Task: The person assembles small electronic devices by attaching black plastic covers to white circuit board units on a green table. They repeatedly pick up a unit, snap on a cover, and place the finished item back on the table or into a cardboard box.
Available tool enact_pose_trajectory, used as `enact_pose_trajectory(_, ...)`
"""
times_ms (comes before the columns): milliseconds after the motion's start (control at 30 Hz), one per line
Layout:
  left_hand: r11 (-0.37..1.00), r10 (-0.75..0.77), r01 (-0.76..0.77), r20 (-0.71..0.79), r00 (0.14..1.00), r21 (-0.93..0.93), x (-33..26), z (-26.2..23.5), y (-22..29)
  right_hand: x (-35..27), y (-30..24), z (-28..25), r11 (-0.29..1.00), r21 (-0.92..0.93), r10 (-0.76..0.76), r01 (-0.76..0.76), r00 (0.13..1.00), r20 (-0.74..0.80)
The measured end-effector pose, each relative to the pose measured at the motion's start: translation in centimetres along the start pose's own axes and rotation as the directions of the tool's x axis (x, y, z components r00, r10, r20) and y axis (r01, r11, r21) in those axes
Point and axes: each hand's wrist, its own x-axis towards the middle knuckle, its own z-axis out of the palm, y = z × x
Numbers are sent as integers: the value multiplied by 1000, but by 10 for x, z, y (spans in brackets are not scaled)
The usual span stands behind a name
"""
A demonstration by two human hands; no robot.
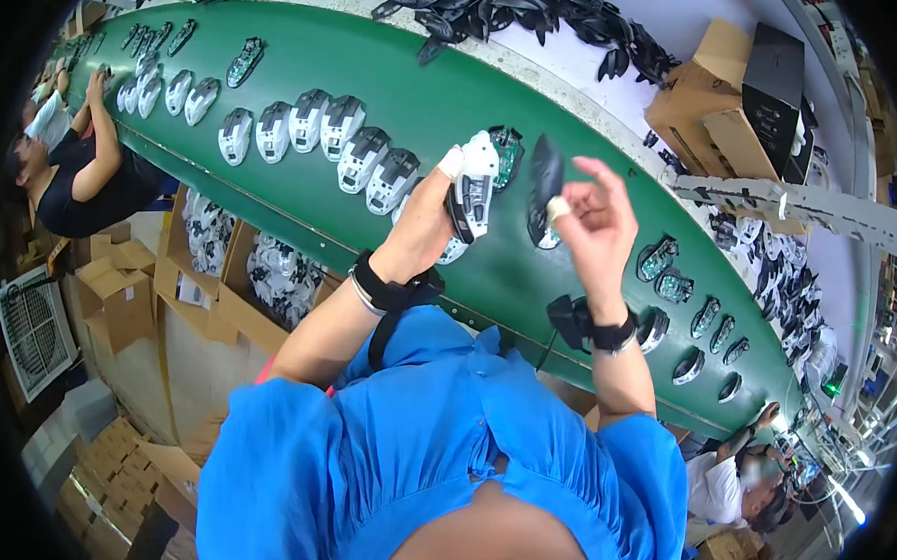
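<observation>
Both hands are raised over the green conveyor surface (378, 67): the left hand (434, 204) grasps a white-and-black mouse body (473, 186), while the right hand (596, 221) pinches a dark mouse shell (545, 174) just beside it. Beneath them, a row of white mouse bodies (315, 124) lies along the surface, with black shells (500, 7) heaped beyond its far edge.

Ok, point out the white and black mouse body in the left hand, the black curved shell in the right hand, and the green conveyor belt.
white and black mouse body (473, 186), head view, on its white side.
black curved shell (544, 174), head view, mid surface.
green conveyor belt (398, 63), head view, bare stretch.
</observation>
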Motion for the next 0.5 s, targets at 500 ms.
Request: enact_pose_trajectory(500, 986, 41, -48, 47, 998, 160, -14, 5, -8, -29, -8, 37, 769, -494, -355, 406, 914, 198)
